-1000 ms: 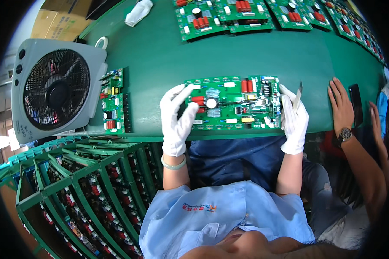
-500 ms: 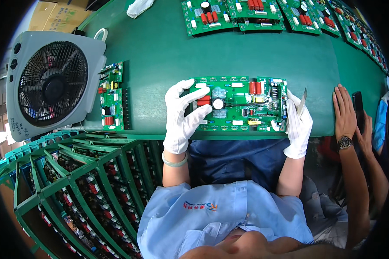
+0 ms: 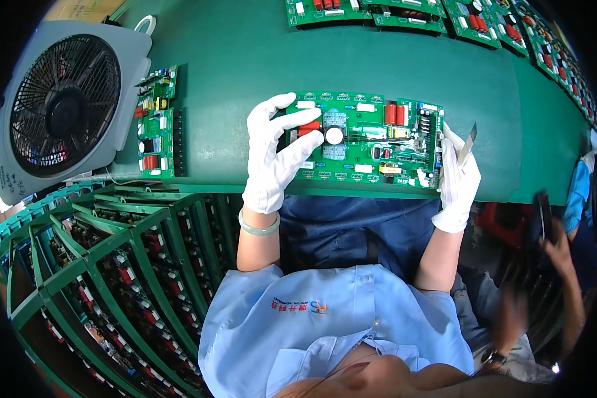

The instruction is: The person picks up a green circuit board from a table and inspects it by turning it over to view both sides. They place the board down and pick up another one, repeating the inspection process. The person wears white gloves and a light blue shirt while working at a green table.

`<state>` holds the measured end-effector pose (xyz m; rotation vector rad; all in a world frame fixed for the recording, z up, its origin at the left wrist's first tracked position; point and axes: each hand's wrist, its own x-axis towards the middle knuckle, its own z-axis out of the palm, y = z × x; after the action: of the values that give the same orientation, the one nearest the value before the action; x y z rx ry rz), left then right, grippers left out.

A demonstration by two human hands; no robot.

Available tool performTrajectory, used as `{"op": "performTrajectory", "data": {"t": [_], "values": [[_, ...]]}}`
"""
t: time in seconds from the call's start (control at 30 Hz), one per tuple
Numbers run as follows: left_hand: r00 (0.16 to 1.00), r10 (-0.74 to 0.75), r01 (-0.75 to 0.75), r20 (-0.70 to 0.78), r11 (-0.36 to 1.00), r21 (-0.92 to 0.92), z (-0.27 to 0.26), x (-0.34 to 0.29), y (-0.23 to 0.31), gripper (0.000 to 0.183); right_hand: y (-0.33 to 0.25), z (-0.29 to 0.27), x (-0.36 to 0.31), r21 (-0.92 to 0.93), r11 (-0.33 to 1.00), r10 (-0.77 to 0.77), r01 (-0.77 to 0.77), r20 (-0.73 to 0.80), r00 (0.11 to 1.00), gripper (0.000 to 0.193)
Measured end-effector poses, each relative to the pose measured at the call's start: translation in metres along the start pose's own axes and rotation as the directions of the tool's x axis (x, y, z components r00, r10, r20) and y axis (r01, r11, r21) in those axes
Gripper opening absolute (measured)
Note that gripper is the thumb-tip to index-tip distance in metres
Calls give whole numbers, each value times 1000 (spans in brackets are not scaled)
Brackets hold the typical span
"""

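Fingers (image 3: 300, 120) of the white-gloved left hand (image 3: 270, 152) are spread, thumb and index tips well apart, over the nine o'clock end of a populated green circuit board (image 3: 366, 147); whether those tips press on it I cannot tell. That circuit board lies on the green table (image 3: 239, 86), near its front edge, with a white-topped cylindrical capacitor (image 3: 334, 135) at nine o'clock of its middle, beside the left fingertips, and upright red capacitors (image 3: 396, 115) at two o'clock. At its three o'clock end, the gloved right hand (image 3: 459, 169) is closed around a pointed metal blade (image 3: 469, 142), tip angled to one o'clock, its fingers beside the board's edge. A pale green bangle (image 3: 259, 230) circles the left wrist. From the board, more circuit boards (image 3: 156, 142) stand at nine o'clock, a grey box fan (image 3: 66, 109) beyond them, and a green metal rack (image 3: 109, 247) at eight. Rows of similar boards (image 3: 474, 26) run from twelve to two o'clock. At four o'clock a co-worker's hand (image 3: 558, 253) holds a dark phone (image 3: 544, 215).
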<state>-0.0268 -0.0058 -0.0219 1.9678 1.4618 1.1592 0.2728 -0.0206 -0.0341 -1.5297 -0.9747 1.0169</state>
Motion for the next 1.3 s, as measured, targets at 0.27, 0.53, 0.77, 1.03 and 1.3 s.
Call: {"op": "performTrajectory", "data": {"t": [0.27,0.53,0.77,1.03,1.3], "values": [[985,-162,140,-62,952,-272,-5,-2,-4,38,0,2,-1,55,998,18,-19,13,1000,29],[919,-371,197,-132,724,-661,-6,-8,-16,25,5,-1,-2,33,999,-9,8,15,1000,34],[896,-421,211,-137,677,-705,-4,-8,-15,20,3,-1,-3,17,1000,-22,22,4,1000,27],[895,-427,218,-125,665,-714,-5,-7,-15,17,0,5,-5,64,997,-31,32,-28,999,27],[886,-451,252,-108,663,-705,-2,-5,-14,16,-2,5,-3,33,999,-20,21,-20,1000,28]]}}
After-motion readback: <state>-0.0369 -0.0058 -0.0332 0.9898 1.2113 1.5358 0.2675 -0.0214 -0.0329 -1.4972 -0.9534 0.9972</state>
